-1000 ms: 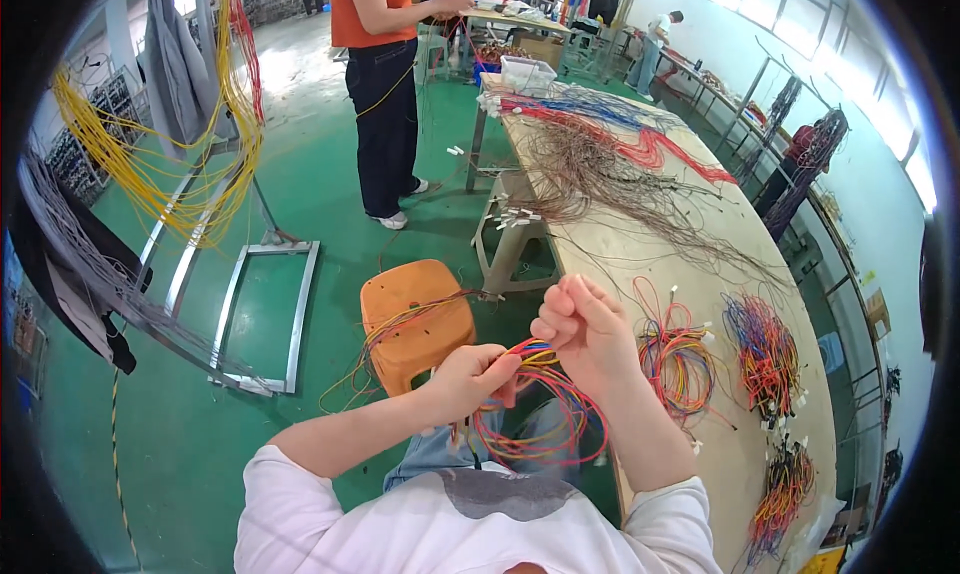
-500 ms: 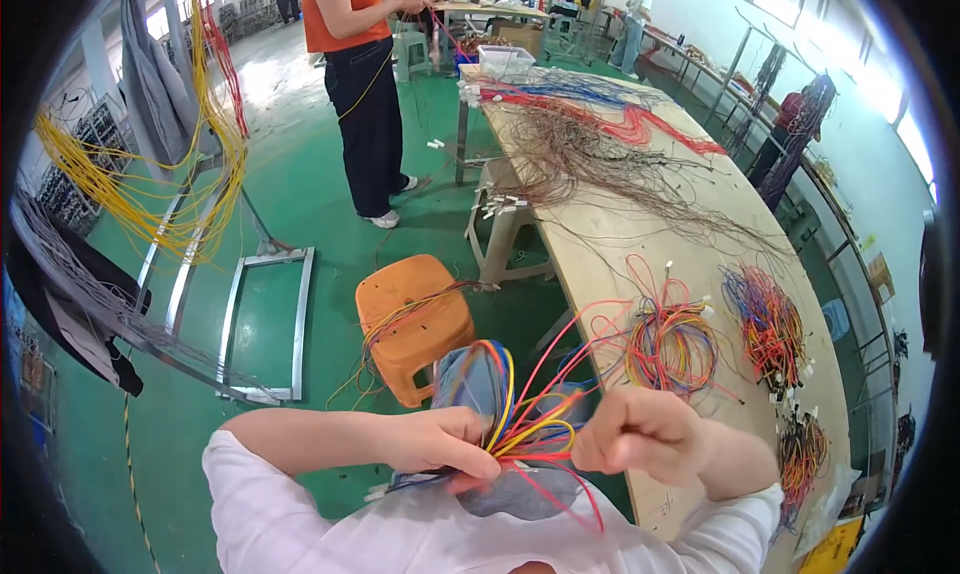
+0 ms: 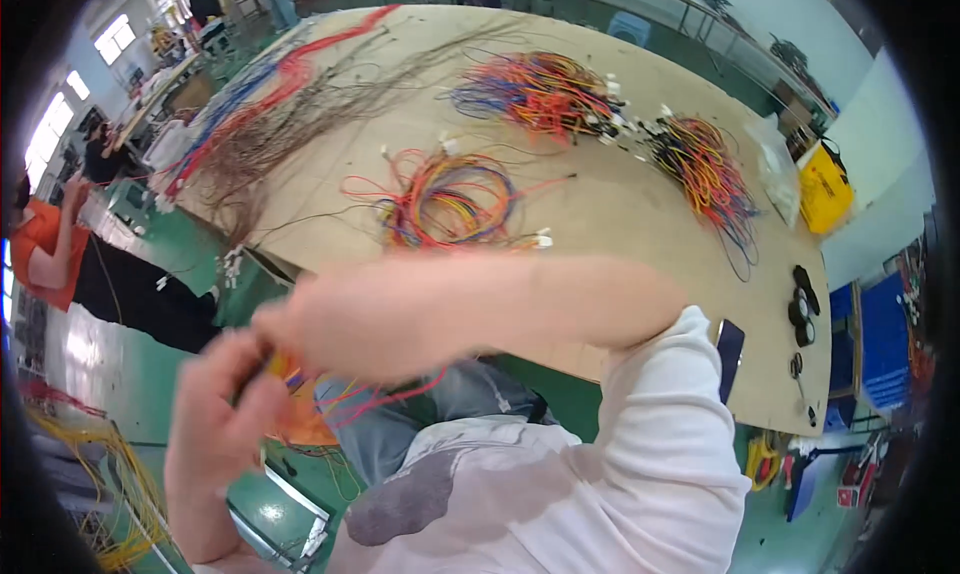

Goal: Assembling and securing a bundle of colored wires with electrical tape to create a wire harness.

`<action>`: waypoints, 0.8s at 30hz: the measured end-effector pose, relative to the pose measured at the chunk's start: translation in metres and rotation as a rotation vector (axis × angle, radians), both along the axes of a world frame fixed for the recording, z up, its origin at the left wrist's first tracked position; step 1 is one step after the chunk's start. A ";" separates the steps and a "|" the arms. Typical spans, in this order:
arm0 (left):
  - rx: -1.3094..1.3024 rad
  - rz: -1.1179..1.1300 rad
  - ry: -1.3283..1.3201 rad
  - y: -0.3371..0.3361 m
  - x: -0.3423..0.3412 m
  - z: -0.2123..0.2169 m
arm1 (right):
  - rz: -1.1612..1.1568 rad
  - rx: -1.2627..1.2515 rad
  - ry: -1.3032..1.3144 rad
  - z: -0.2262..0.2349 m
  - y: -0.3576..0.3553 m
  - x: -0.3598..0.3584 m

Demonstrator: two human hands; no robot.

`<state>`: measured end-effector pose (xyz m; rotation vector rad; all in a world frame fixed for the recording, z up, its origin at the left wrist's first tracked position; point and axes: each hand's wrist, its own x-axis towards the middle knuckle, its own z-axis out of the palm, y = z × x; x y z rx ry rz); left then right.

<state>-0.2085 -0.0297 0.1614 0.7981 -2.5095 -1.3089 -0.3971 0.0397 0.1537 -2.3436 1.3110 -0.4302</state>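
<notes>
My left hand (image 3: pixel 222 404), smeared by motion, curls around a bundle of coloured wires (image 3: pixel 375 402) above my lap. Red, yellow and blue strands of it show below my right forearm. Against the left hand's fingers is my right hand (image 3: pixel 325 319), its arm stretched across my front. Blur hides what its fingers do. Something dark between the hands is too smeared to name. Just beyond the right forearm, a coil of red, yellow and blue wires (image 3: pixel 508 196) with white connectors lies on the wooden table (image 3: pixel 620 264).
Two wire bunches (image 3: pixel 545 94) (image 3: pixel 705 169) lie farther back. At the right are black tape rolls (image 3: pixel 800 314), scissors (image 3: pixel 797 369), a phone (image 3: pixel 731 357) and a yellow bag (image 3: pixel 825 189). Brown wires (image 3: pixel 270 154) spread at left. A person in orange (image 3: pixel 45 249) stands far left.
My view has swung to the right, bringing the table's right end into sight. My right hand has crossed leftward to meet the left; both were apart around the wires before.
</notes>
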 end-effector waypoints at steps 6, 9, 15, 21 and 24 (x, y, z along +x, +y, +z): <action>-0.437 0.142 0.439 -0.032 -0.012 -0.026 | -1.084 -0.425 0.157 0.058 0.057 -0.157; -0.198 0.299 0.337 -0.035 0.002 -0.060 | -1.171 -0.705 0.523 0.094 0.111 -0.249; -0.031 0.616 -0.008 -0.044 0.074 -0.205 | -1.265 -0.633 1.023 -0.016 0.159 -0.427; -0.092 0.821 -0.436 -0.016 0.160 -0.289 | -1.577 -0.163 0.501 -0.186 0.209 -0.437; 0.002 1.014 -0.355 -0.050 0.173 -0.352 | -1.361 0.084 1.090 -0.154 0.260 -0.481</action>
